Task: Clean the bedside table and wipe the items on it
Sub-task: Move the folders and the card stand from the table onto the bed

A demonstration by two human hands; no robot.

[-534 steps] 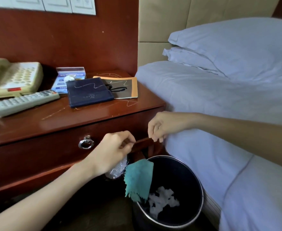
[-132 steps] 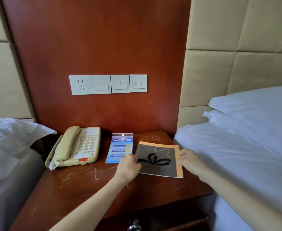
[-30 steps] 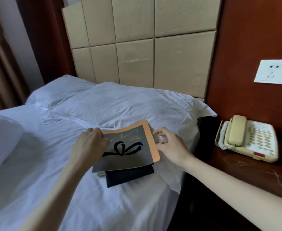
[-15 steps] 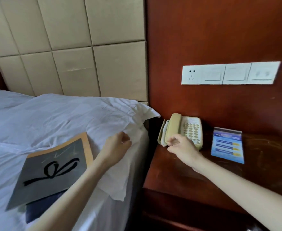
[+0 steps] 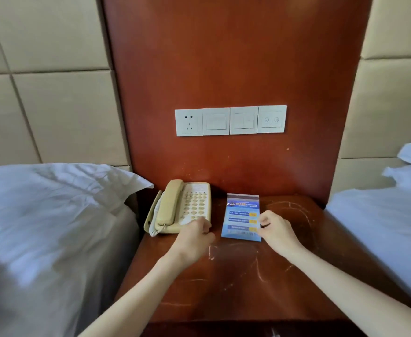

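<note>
On scratched wooden bedside table (image 5: 236, 283): left hand (image 5: 194, 237) curled empty by beige phone (image 5: 182, 210); right hand (image 5: 276, 231) pinching glossy blue card (image 5: 241, 217).

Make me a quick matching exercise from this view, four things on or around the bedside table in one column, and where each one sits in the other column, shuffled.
Things:
1. telephone
2. blue card
3. socket and switch panel
4. crumpled white pillow

Places:
A. on the wooden wall panel above the table
B. left rear of the tabletop, by the left hand
C. on the bed left of the table
D. standing mid-table, at the right hand fingers

Pairs: 1-B, 2-D, 3-A, 4-C
</note>
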